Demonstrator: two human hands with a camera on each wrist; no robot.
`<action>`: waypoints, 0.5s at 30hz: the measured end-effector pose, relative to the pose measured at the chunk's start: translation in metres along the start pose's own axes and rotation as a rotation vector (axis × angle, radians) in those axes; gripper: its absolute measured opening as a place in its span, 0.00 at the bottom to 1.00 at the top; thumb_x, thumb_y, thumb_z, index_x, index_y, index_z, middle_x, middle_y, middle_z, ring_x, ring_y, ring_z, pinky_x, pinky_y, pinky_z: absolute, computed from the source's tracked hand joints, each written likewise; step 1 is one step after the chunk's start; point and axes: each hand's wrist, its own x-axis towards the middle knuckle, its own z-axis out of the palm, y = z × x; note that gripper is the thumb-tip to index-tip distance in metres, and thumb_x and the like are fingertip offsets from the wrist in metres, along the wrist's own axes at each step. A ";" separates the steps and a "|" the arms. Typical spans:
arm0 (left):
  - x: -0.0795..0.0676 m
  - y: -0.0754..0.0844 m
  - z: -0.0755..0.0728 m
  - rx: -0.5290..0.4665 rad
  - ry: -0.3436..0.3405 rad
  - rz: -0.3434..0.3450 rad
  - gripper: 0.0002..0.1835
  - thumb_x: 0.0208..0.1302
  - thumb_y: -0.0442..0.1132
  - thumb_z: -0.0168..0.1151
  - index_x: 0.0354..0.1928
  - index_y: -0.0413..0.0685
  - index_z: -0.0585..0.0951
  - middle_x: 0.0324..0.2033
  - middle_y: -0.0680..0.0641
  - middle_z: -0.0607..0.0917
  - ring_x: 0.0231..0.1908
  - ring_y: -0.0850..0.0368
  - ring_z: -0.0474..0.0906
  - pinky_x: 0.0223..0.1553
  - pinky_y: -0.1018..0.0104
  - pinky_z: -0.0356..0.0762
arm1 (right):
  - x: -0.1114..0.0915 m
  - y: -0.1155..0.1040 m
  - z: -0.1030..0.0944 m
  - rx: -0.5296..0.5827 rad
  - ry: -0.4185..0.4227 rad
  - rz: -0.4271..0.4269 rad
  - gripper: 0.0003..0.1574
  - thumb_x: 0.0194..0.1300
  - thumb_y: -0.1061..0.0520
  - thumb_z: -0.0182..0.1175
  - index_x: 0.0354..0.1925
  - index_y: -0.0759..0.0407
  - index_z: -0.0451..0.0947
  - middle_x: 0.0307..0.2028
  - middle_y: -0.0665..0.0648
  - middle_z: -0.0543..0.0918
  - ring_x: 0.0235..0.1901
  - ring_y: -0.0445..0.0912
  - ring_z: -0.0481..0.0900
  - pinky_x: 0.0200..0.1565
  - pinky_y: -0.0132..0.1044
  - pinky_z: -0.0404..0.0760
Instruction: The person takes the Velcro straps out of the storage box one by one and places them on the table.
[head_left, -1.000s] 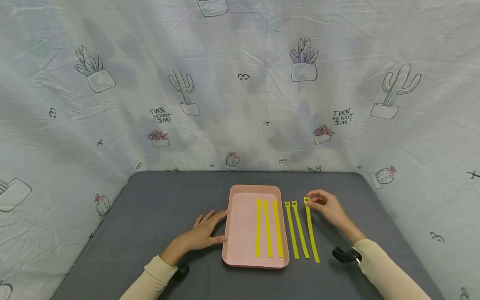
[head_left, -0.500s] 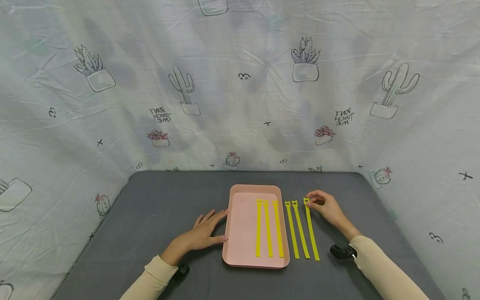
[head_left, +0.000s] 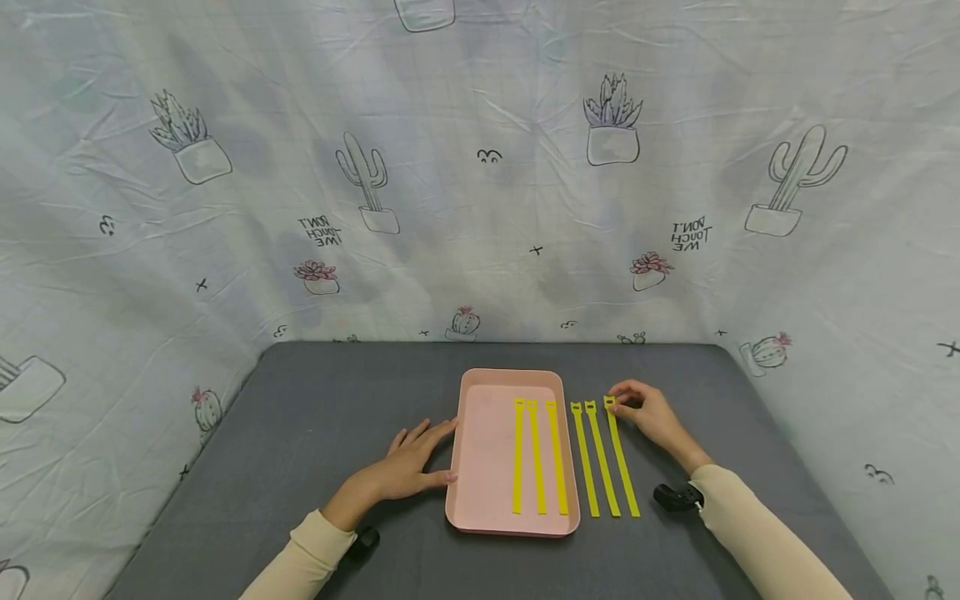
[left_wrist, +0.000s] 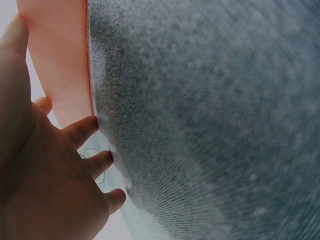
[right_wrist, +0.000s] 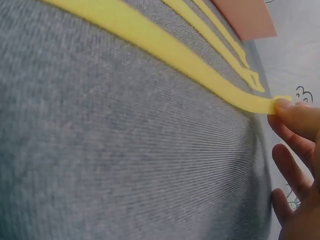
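My right hand (head_left: 651, 417) pinches the slotted head of a yellow cable tie strap (head_left: 623, 467) between thumb and fingers. In the right wrist view that strap (right_wrist: 200, 75) bends up from the table toward the fingertips. Two similar straps (head_left: 602, 458) lie just left of it on the table, and three more straps (head_left: 537, 458) lie lengthwise in the right half of a pink tray (head_left: 480, 521). My left hand (head_left: 401, 471) lies with fingers spread, its index finger and thumb touching the tray's left edge. The left wrist view has the fingers along the pink tray wall (left_wrist: 60, 60).
A dark grey cloth covers the table (head_left: 352, 383). Behind and at both sides hangs a pale curtain (head_left: 465, 200) printed with potted cacti. Each wrist carries a black band.
The pinched strap has moved slightly left, nearer the two beside it, and its near end has come level with theirs. My left hand and the tray stay in place.
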 end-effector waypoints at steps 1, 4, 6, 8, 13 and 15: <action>0.000 0.000 0.000 -0.001 0.000 0.001 0.46 0.66 0.63 0.59 0.79 0.59 0.52 0.78 0.45 0.55 0.77 0.32 0.44 0.68 0.23 0.37 | 0.000 0.000 0.001 -0.013 0.000 0.006 0.13 0.62 0.59 0.69 0.46 0.57 0.82 0.33 0.56 0.86 0.32 0.37 0.78 0.41 0.33 0.75; -0.001 0.000 0.001 0.000 0.001 0.002 0.46 0.66 0.63 0.59 0.79 0.59 0.52 0.78 0.45 0.56 0.77 0.32 0.45 0.68 0.23 0.38 | 0.000 0.001 0.004 -0.036 0.007 0.021 0.13 0.61 0.58 0.69 0.45 0.57 0.82 0.32 0.55 0.86 0.33 0.38 0.78 0.44 0.36 0.75; -0.001 -0.001 0.001 0.004 0.000 0.002 0.46 0.66 0.64 0.59 0.79 0.59 0.52 0.78 0.45 0.56 0.77 0.33 0.45 0.68 0.23 0.38 | 0.000 0.002 0.006 -0.049 0.013 0.031 0.12 0.61 0.58 0.70 0.44 0.56 0.82 0.31 0.54 0.85 0.32 0.38 0.78 0.45 0.37 0.74; -0.002 -0.001 0.001 0.008 0.000 0.000 0.46 0.66 0.64 0.59 0.79 0.60 0.51 0.78 0.46 0.56 0.77 0.33 0.45 0.69 0.24 0.38 | -0.001 0.002 0.007 -0.055 0.021 0.027 0.12 0.60 0.59 0.70 0.44 0.57 0.82 0.31 0.54 0.85 0.32 0.37 0.77 0.44 0.37 0.74; -0.002 -0.002 0.001 0.008 0.000 0.002 0.46 0.66 0.63 0.59 0.79 0.59 0.51 0.78 0.46 0.56 0.77 0.33 0.44 0.69 0.24 0.38 | -0.003 0.001 0.010 -0.063 0.030 0.025 0.12 0.60 0.59 0.70 0.44 0.57 0.82 0.31 0.54 0.85 0.32 0.37 0.77 0.44 0.35 0.74; -0.003 -0.003 0.001 0.005 0.000 0.005 0.46 0.66 0.63 0.59 0.79 0.59 0.52 0.78 0.46 0.55 0.77 0.33 0.44 0.69 0.24 0.38 | -0.003 0.000 0.011 -0.065 0.031 0.029 0.12 0.60 0.59 0.70 0.44 0.56 0.82 0.31 0.54 0.85 0.32 0.38 0.78 0.44 0.36 0.74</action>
